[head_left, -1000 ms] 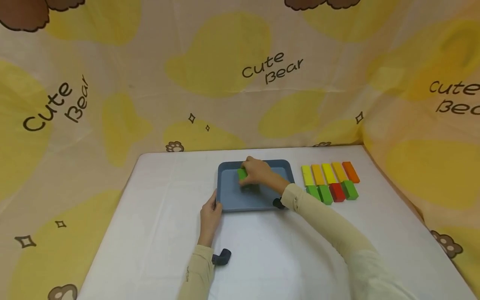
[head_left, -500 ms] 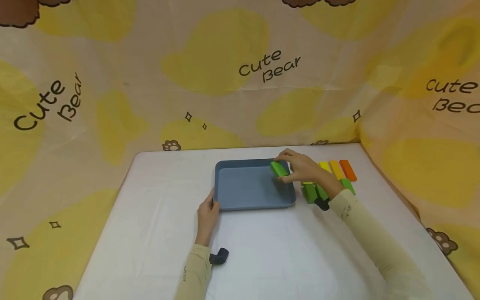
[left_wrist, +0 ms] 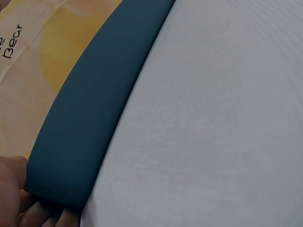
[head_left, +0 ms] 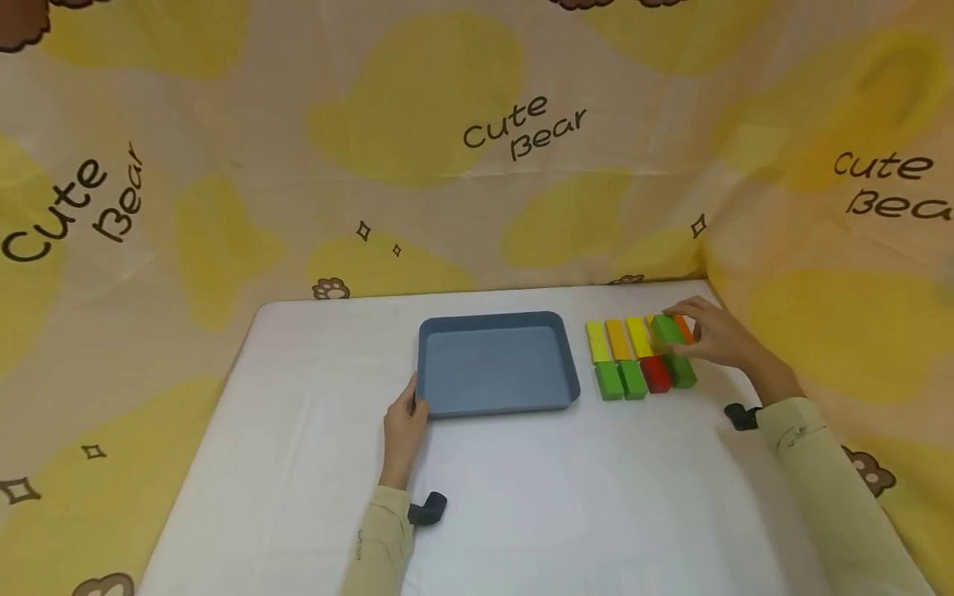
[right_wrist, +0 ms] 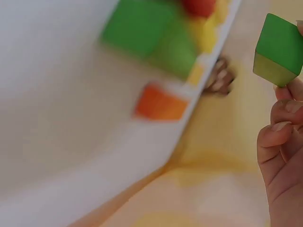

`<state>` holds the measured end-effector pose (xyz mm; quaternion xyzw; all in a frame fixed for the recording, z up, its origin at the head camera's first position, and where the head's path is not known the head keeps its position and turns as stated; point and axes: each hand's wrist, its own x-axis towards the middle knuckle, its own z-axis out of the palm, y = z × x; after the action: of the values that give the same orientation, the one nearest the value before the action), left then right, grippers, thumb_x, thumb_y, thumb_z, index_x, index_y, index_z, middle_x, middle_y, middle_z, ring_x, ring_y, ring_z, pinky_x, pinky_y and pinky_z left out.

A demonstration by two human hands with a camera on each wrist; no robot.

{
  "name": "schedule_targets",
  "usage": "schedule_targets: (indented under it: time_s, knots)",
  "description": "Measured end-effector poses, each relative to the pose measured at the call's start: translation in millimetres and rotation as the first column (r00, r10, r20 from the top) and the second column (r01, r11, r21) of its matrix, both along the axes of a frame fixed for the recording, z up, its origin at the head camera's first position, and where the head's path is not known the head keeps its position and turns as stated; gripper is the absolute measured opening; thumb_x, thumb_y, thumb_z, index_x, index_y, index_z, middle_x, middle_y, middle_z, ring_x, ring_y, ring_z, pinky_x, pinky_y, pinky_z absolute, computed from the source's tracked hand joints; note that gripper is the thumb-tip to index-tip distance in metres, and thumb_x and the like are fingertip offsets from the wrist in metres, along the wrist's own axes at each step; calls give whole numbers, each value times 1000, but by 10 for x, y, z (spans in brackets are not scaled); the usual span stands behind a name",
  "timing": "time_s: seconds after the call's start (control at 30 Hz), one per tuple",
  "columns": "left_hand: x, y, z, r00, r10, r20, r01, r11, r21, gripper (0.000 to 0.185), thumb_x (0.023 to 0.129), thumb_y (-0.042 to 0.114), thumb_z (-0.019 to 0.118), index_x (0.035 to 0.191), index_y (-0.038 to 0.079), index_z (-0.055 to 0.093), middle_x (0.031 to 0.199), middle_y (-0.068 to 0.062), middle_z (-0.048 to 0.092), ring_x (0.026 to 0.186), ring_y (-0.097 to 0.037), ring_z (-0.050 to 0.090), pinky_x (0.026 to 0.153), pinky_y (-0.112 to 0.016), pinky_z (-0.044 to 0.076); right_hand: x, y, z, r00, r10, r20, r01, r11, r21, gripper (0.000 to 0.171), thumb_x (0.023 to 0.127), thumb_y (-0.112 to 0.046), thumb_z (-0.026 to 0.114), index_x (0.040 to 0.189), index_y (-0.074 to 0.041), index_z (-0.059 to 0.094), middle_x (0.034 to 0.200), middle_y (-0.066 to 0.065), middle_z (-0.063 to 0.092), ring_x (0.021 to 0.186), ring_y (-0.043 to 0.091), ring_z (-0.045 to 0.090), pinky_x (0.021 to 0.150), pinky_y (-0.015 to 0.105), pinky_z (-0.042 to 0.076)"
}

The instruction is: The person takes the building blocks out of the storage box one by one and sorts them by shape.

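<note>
My right hand [head_left: 719,338] pinches a green block [head_left: 667,331] between thumb and fingers, over the right end of two rows of blocks. In the right wrist view this green block [right_wrist: 277,49] shows raised above the others at the upper right. The left hand [head_left: 405,430] grips the near left corner of a blue-grey rectangular tray [head_left: 495,368], thumb at its side and fingertips by its lower edge. The tray holds nothing. Its outer wall [left_wrist: 85,104] fills part of the left wrist view.
Right of the tray, a back row has yellow blocks [head_left: 596,341] and an orange block [head_left: 684,329], partly hidden. The front row has green blocks [head_left: 609,381] and a red block [head_left: 656,374]. A patterned cloth [head_left: 417,124] hangs behind the white table [head_left: 522,488].
My right hand has lifted the green block out of the tray and carried it right, over the block rows. The left hand keeps its grip on the tray corner.
</note>
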<state>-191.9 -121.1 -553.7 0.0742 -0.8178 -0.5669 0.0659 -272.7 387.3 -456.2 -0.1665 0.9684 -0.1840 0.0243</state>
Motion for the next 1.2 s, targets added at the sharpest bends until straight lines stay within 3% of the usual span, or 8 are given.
schedule_targets:
  time_s: [0.1, 0.2, 0.43, 0.67, 1.2]
  knots:
    - [-4, 1, -9, 1000, 3, 10, -3, 1000, -5, 54, 93, 7, 46, 147, 4, 42, 149, -16, 45, 140, -29, 42, 114, -40, 38, 66, 237, -82, 999, -35, 38, 36, 999, -35, 65, 80, -34, 79, 132, -2, 56, 128, 21, 49, 80, 25, 53, 64, 31, 48]
    - [-10, 7, -10, 1000, 2, 10, -2, 1000, -11, 54, 93, 7, 46, 147, 4, 42, 149, -16, 45, 140, -30, 42, 114, -41, 39, 129, 409, -131, 997, -59, 50, 61, 997, -37, 65, 80, -34, 79, 131, -1, 55, 126, 20, 50, 79, 22, 53, 63, 26, 47]
    - [-12, 0, -10, 1000, 10, -10, -10, 1000, -7, 54, 93, 5, 46, 146, 2, 43, 148, -16, 46, 139, -29, 43, 114, -40, 39, 215, 598, -299, 998, -41, 56, 44, 998, -52, 64, 79, -33, 80, 128, 0, 58, 122, 20, 53, 74, 17, 51, 59, 22, 45]
    - [-18, 10, -8, 1000, 9, -3, -9, 1000, -2, 54, 93, 5, 46, 146, 2, 43, 148, -16, 46, 140, -29, 43, 114, -39, 39, 298, 607, -325, 998, -47, 42, 50, 995, -89, 62, 77, -27, 81, 127, 0, 58, 121, 22, 54, 76, 20, 50, 60, 22, 44]
    - [-11, 17, 4, 1000, 5, -10, -5, 1000, -21, 53, 93, 5, 46, 146, 2, 43, 148, -15, 47, 139, -28, 43, 114, -39, 39, 317, 602, -451, 999, -22, 46, 25, 999, -45, 62, 79, -27, 79, 129, 1, 57, 127, 27, 51, 79, 21, 53, 64, 24, 47]
